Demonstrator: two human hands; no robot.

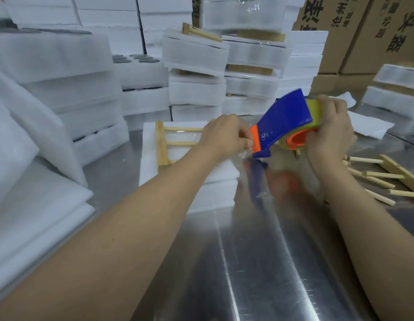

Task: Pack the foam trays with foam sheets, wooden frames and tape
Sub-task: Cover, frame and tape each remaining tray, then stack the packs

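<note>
Two hands meet above shiny steel table [259, 262], mid-surface. Right hand [328, 135] grips blue-and-orange tape dispenser [282, 121], fingers curled round roll. Left hand [224, 133] pinches clear tape end [245, 154] at dispenser mouth. Under left wrist: white foam tray [150, 163], wooden frame [161, 144] on top, round rungs. Loose frames [396, 169] near right edge. Soft foam sheets [34, 216] at left edge. Wrapped tray stacks [196, 93] crowd far edge; cardboard boxes [375, 35] behind.

A shiny metal table [259, 262] spreads beneath the left hand [224, 133] and the right hand [328, 133] and runs on nearer than both. Its brushed surface carries long pale streaks of reflected light. Well beyond the right hand and above it, brown cardboard boxes [368, 35] with dark printed characters stand side by side.
</note>
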